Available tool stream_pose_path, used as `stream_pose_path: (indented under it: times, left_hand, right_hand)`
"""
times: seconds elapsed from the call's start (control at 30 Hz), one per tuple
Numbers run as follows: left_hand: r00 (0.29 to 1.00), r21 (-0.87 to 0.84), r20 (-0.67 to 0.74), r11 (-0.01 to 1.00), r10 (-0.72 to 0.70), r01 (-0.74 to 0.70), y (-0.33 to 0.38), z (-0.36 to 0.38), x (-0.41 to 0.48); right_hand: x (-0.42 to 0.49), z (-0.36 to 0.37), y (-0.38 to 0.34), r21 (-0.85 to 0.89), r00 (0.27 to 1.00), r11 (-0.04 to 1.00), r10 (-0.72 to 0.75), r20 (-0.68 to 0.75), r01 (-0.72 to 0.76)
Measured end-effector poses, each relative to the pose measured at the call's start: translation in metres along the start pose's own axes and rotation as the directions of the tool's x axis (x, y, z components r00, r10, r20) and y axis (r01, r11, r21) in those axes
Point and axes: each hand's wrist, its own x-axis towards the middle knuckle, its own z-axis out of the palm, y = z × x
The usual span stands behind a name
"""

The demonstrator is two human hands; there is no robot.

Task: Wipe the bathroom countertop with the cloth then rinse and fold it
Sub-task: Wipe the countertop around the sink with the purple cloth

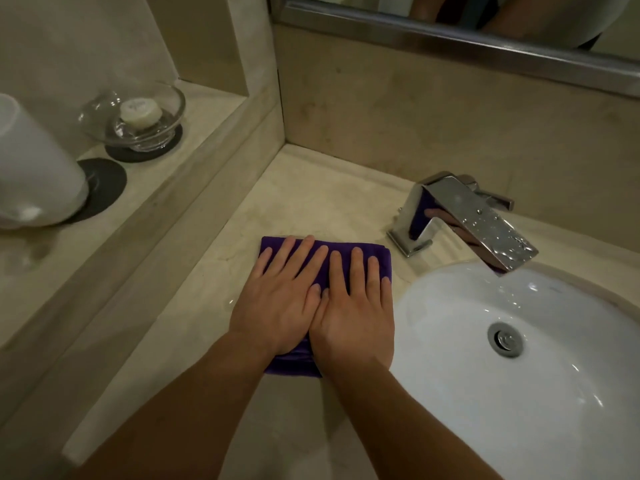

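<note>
A folded purple cloth (379,252) lies flat on the beige stone countertop (311,199), just left of the sink. My left hand (277,299) and my right hand (353,313) lie side by side on top of the cloth, palms down with fingers stretched out. Together they cover most of the cloth; only its far edge, right corner and a strip near my wrists show. Neither hand grips it.
A white sink basin (519,393) with a metal drain (505,339) is at the right, under a wet chrome faucet (467,216). On the raised ledge at left stand a glass soap dish with soap (138,116) and a white cup (31,168). A mirror (485,26) hangs behind.
</note>
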Motion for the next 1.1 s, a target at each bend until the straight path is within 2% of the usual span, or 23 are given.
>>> stream_pose_path:
  times: [0.57, 1.1]
  left_hand:
    - [0.992, -0.018, 0.007, 0.992, 0.127, -0.127, -0.032, -0.011, 0.072]
    - [0.983, -0.012, 0.000, 0.983, 0.182, -0.182, -0.048, -0.016, 0.124]
  right_hand:
    - [0.063, -0.004, -0.020, -0.023, 0.991, 0.992, 0.125, -0.040, -0.126]
    - [0.111, -0.005, -0.022, -0.005, 0.979, 0.981, 0.191, -0.068, -0.192]
